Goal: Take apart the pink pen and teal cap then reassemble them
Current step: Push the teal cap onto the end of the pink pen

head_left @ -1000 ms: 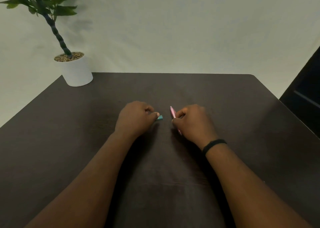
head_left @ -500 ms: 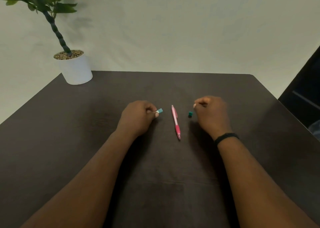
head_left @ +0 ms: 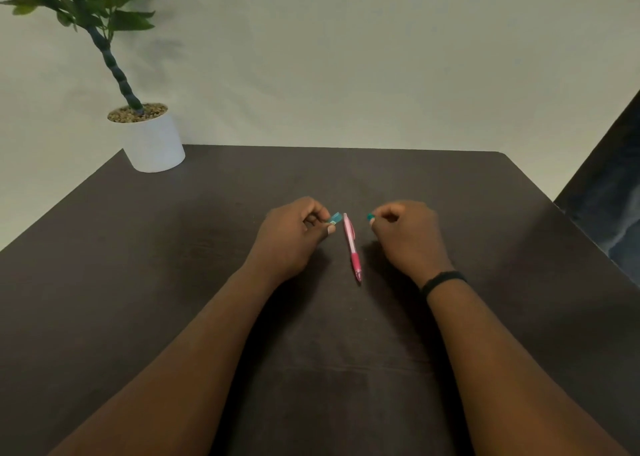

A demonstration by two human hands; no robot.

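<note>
Slim pink plastic pen (head_left: 352,246) lying flat on the dark brown wood-grain desk (head_left: 173,247), between the two hands, touched by neither. Paler end pointing away toward the far edge, darker pink grip section and tip pointing back toward the person, the whole barrel angled slightly, tip a little to the right.

Left hand (head_left: 292,239) curled just left of the pen's far end, thumb and forefinger pinched shut on a small light teal translucent cap piece (head_left: 335,218). That piece sticking out past the fingertips toward the pen, very near its upper end; whether touching it cannot be told. Remaining fingers of that hand folded in.

Right hand (head_left: 405,235) curled just right of the pen, fingers closed narrowly on a small darker teal piece (head_left: 370,216), only its end showing beyond the fingertips. This piece apart from the pen, level with its far end. Exact shape of either teal piece too small to make out.

Thin black band (head_left: 442,280) around the right wrist. Both forearms bare, reaching in from the near edge, hands raised slightly or resting on the desk, not clear which.

At the far left corner of the desk, a white cylindrical pot (head_left: 152,142) topped with pebbles, holding a green leafy plant with a ringed stem (head_left: 114,64), well apart from the hands. Plain pale wall (head_left: 346,57) behind.
</note>
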